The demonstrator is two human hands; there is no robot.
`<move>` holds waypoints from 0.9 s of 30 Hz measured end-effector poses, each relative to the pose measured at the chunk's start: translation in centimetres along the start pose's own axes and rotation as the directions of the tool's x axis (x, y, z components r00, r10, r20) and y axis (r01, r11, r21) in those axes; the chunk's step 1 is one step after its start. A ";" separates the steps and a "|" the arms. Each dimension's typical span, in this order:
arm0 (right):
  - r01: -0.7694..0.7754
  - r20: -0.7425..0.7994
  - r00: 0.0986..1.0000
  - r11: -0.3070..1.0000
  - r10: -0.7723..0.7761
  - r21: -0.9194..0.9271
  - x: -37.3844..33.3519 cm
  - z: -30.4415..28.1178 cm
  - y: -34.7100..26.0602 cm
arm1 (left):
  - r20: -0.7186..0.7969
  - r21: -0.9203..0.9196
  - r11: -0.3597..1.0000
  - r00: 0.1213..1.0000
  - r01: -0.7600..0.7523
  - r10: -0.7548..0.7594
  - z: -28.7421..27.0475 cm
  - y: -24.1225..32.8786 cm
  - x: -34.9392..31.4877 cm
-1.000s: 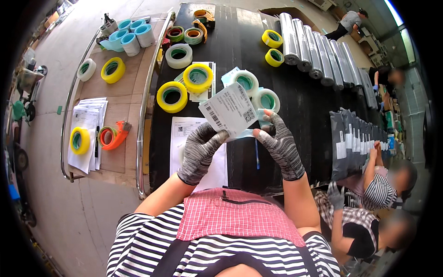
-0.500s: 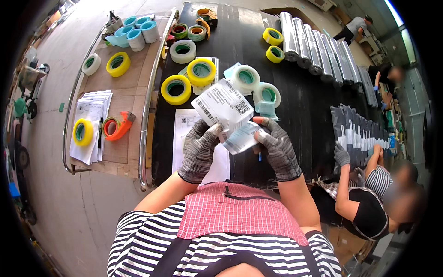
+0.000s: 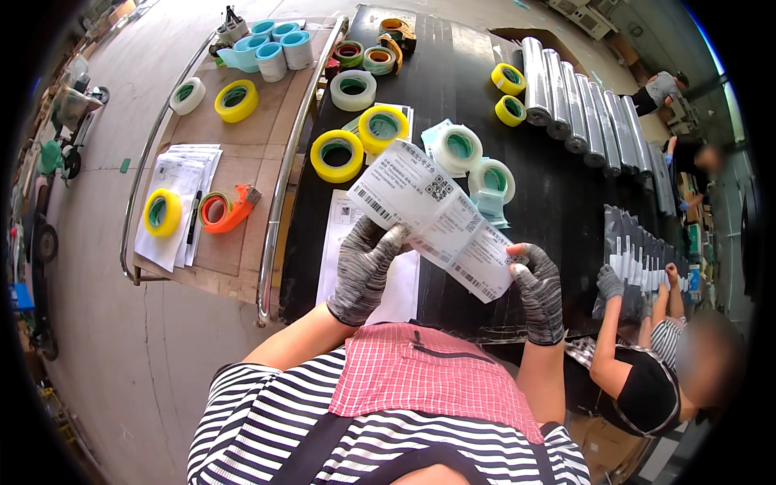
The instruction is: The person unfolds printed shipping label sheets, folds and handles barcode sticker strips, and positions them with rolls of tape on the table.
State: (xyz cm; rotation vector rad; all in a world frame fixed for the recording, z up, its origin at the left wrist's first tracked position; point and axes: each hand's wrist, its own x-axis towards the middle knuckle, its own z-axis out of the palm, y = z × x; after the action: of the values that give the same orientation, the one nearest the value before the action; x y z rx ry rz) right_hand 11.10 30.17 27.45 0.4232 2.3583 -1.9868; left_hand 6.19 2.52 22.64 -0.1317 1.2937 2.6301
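Note:
A long strip of white printed labels (image 3: pixel 420 227), with barcodes and square codes, is stretched between my two hands above the black table. My left hand (image 3: pixel 361 273), in a grey fingerless glove, pinches its left end. The right end is pinched by my right hand (image 3: pixel 540 293), gloved the same way. Beneath the strip and my left hand lie white paper sheets (image 3: pixel 330 279), partly covered. Just beyond the strip are a yellow tape roll (image 3: pixel 337 156), another yellow tape roll (image 3: pixel 383 129) and a clear tape roll (image 3: pixel 457 149) on light-blue backing.
At left, a cardboard-topped cart (image 3: pixel 234 153) with metal rails bears blue label rolls (image 3: pixel 272 58), papers and an orange tape dispenser (image 3: pixel 229 212). Silver film rolls (image 3: pixel 566 97) line the far right. Dark plastic bags (image 3: pixel 626 242) lie nearer, where a co-worker's gloved hand (image 3: pixel 610 282) rests.
The label strip, folded over before, is now opened out flat and taut. My right hand has moved right with its end, and the whole view has shifted slightly.

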 end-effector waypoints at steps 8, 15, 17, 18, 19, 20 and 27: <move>0.085 -0.046 0.995 0.992 -0.089 -0.091 0.0 -1.4 0.4 | -0.014 0.045 0.998 0.999 -0.048 0.049 -0.2 0.1 0.0; 0.159 -0.129 0.976 0.979 -0.175 -0.127 0.1 -1.1 0.8 | -0.014 0.086 0.996 0.999 -0.032 0.033 -0.4 -0.3 -0.4; 0.159 -0.189 0.966 0.983 -0.174 -0.091 -0.2 0.1 0.3 | -0.033 0.081 0.995 0.998 -0.050 0.053 -0.4 -0.4 -0.5; 0.160 -0.255 0.952 0.985 -0.169 -0.056 -0.4 0.5 0.0 | -0.033 0.080 0.996 0.998 -0.050 0.053 -0.4 -0.4 -0.6; 0.160 -0.256 0.952 0.985 -0.170 -0.057 -0.3 0.8 0.2 | -0.027 0.094 0.994 0.998 -0.055 0.058 -0.4 -0.4 -0.6; 0.185 -0.303 0.935 0.982 -0.184 -0.025 -0.1 1.0 0.7 | -0.021 0.107 0.992 0.998 -0.060 0.062 -0.4 -0.4 -0.7; 0.184 -0.404 0.908 0.972 -0.112 0.144 0.0 1.1 3.4 | -0.016 0.043 0.998 0.998 -0.054 0.055 -0.2 -0.5 -1.1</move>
State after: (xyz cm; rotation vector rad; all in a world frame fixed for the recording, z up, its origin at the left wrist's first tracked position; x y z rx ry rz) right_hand 11.66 29.59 23.98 0.7368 2.5039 -2.3935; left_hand 7.40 2.49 22.34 -0.1138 1.3765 2.6505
